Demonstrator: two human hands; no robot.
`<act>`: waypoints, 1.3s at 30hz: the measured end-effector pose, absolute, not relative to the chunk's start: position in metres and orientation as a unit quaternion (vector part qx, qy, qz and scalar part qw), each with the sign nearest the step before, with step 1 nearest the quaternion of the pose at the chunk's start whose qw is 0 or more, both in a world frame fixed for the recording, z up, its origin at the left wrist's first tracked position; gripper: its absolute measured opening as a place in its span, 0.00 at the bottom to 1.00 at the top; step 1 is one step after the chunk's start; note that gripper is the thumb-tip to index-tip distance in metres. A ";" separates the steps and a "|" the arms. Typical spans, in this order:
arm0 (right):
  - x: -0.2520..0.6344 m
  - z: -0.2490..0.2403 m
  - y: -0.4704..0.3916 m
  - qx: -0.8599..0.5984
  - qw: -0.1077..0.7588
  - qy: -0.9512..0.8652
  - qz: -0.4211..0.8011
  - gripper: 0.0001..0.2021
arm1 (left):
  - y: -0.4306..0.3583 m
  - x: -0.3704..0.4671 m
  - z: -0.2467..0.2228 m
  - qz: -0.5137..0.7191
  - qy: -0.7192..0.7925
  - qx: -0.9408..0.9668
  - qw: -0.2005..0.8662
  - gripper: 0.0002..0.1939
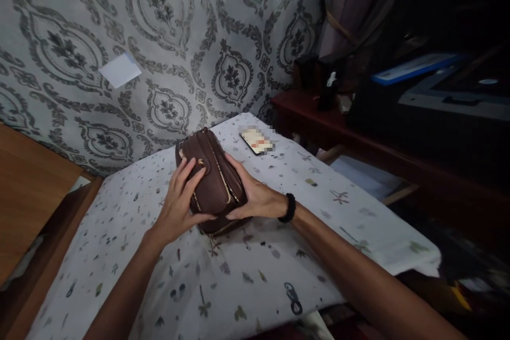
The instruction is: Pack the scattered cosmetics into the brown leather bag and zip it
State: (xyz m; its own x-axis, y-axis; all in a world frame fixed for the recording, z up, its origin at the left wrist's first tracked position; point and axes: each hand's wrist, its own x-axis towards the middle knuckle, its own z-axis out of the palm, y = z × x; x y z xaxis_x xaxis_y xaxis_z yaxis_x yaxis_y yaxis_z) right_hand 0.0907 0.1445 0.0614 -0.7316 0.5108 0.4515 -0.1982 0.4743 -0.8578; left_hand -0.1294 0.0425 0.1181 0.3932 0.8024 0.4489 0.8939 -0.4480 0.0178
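Note:
A brown leather handbag (pixel 212 189) with gold zips and a small gold stud rests on the white patterned cloth. My left hand (pixel 180 203) grips its left side, fingers over the front near the stud and thumb along the lower edge. On the right side, my right hand (pixel 253 195) clasps the bag, with the fingers along the zipped side and the thumb at the bottom. A black band sits on my right wrist. Beyond the bag lies a phone-like flat object (pixel 255 141), its face partly blurred out.
The patterned cloth (pixel 279 255) covers the surface under the bag. A wallpapered wall (pixel 167 64) stands behind it, and a wooden panel (pixel 32 196) borders the left. A dark red desk (pixel 303 114) with an open drawer (pixel 358 172) is at right.

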 end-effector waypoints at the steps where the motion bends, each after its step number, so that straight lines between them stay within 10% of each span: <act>1: 0.089 0.061 0.144 -0.099 0.356 -0.780 0.505 0.64 | 0.047 -0.128 0.112 -0.217 -0.505 -0.825 0.130 0.48; 10: 0.082 0.058 0.139 -0.110 0.385 -0.759 0.513 0.62 | 0.059 -0.120 0.096 -0.298 -0.478 -0.813 0.145 0.42; 19: 0.087 0.063 0.142 -0.138 0.397 -0.775 0.472 0.37 | 0.027 -0.106 0.092 -0.494 -0.546 -0.667 0.109 0.21; 26: 0.072 0.057 0.129 -0.177 0.455 -0.735 0.471 0.36 | 0.016 -0.086 0.101 -0.274 -0.558 -0.764 0.172 0.07; 39: 0.092 0.063 0.143 -0.105 0.352 -0.801 0.473 0.53 | 0.022 -0.089 0.083 -0.328 -0.545 -0.737 0.228 0.07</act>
